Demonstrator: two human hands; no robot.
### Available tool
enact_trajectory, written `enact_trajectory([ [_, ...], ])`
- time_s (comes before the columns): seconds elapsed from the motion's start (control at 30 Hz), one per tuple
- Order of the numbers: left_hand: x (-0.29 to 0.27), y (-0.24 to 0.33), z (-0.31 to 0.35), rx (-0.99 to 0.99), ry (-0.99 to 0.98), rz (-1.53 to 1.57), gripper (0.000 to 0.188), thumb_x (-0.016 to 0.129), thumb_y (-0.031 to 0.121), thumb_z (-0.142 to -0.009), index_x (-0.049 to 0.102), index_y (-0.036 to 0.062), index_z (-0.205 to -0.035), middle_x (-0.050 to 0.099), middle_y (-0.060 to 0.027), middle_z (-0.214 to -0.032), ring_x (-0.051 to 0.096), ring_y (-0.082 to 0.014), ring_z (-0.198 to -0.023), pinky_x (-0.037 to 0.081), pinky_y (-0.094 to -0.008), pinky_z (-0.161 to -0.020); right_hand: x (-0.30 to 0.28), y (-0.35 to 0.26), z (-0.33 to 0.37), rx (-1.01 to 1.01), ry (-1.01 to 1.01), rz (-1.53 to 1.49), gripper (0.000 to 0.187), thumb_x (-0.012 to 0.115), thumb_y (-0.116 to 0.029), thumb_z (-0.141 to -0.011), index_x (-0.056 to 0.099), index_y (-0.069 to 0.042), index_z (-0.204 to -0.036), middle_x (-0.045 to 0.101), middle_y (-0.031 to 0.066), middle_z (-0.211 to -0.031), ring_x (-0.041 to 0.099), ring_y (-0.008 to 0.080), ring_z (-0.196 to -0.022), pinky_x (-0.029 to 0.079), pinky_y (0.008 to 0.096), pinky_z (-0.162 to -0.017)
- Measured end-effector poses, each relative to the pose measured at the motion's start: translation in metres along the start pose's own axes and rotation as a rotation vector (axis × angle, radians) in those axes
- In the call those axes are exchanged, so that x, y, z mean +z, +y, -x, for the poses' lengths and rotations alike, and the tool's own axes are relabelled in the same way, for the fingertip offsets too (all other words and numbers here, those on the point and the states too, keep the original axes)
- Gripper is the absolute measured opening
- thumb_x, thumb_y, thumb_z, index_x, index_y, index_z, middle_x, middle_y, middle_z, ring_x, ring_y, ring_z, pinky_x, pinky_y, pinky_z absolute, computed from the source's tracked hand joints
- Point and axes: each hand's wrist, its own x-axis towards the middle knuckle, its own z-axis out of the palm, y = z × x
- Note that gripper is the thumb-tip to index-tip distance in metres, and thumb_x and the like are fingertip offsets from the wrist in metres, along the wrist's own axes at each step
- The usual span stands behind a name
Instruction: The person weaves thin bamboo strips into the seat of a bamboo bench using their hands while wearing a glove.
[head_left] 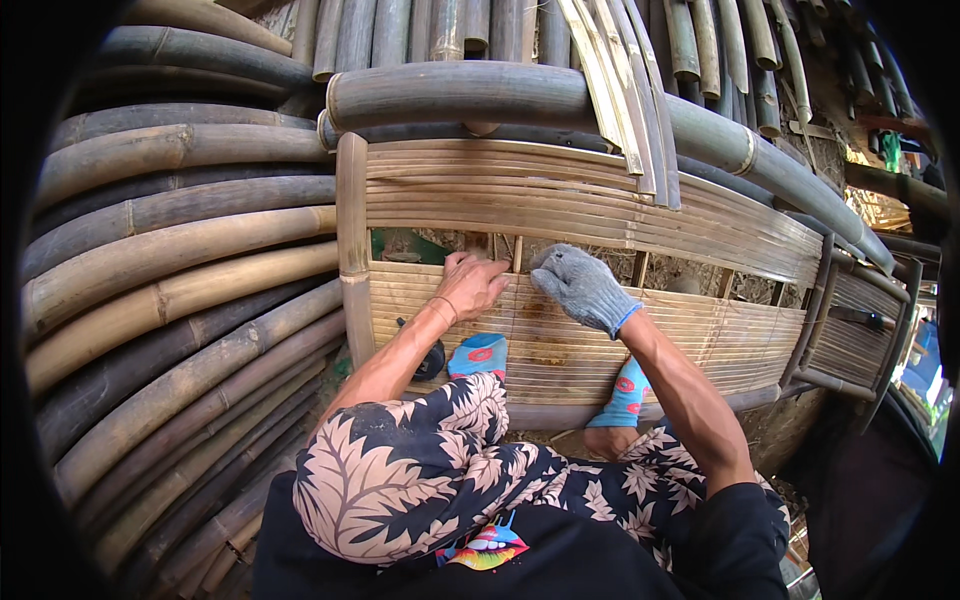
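A long bench of narrow bamboo slats [690,325] lies in front of me, with an open gap running lengthwise through its top. At the near edge of this gap, my bare left hand [470,286] has its fingers bent and pressed together against the edge slats. My right hand [582,287], in a grey knit glove, is closed just to its right, over the same edge. Whatever is between the fingers of either hand is hidden or too small to name. A short crosspiece [518,254] shows in the gap between the hands.
Bamboo poles [190,240] are stacked at the left, and more poles [420,35] lie at the back. A thick pole [460,95] runs behind the bench, with split strips [625,100] draped over it. My blue-socked foot [478,355] rests on the slats beside a dark rounded object [430,362].
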Motion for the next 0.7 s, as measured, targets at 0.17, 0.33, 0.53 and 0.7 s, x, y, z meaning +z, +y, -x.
enact_trajectory([
  [0.17,0.004,-0.006,0.006,0.036,0.096,-0.035,0.029,0.055,0.03,-0.093,0.068,0.0118,-0.111,0.07,-0.0126,-0.105,0.06,-0.0304,-0.108,0.03,-0.049,-0.102,-0.06,-0.052,0.0,0.257,0.246,-0.839,0.032,0.05,-0.027,-0.099,0.072,-0.004,-0.105,0.071,0.0126,-0.09,0.062,0.0205,-0.065,0.054,0.0314,-0.066],
  [0.33,0.009,-0.006,0.002,0.054,0.097,-0.014,0.025,0.054,0.031,-0.093,0.069,0.0139,-0.103,0.07,-0.0113,-0.099,0.061,-0.0309,-0.104,0.031,-0.0495,-0.101,-0.012,-0.026,0.042,0.535,-0.387,0.196,0.036,0.044,-0.027,-0.1,0.069,-0.002,-0.089,0.07,0.0199,-0.088,0.066,0.0337,-0.07,0.055,0.0415,-0.068],
  [0.53,0.011,-0.007,0.002,0.07,0.11,-0.02,0.024,0.055,0.031,-0.094,0.069,0.0135,-0.104,0.07,-0.0104,-0.1,0.06,-0.0303,-0.105,0.029,-0.0491,-0.103,0.068,-0.067,0.024,-0.053,-0.107,0.056,0.018,0.057,-0.023,-0.087,0.061,-0.006,-0.084,0.063,0.019,-0.072,0.065,0.0385,-0.073,0.051,0.0505,-0.069],
  [0.7,0.008,-0.009,0.007,0.073,0.091,-0.016,0.026,0.056,0.03,-0.094,0.068,0.0118,-0.108,0.069,-0.0101,-0.103,0.059,-0.0293,-0.107,0.028,-0.0487,-0.105,0.002,-0.017,0.068,0.27,-0.457,-0.09,0.033,0.047,-0.026,-0.096,0.059,0.0,-0.08,0.065,0.0198,-0.074,0.066,0.0352,-0.07,0.052,0.0439,-0.065],
])
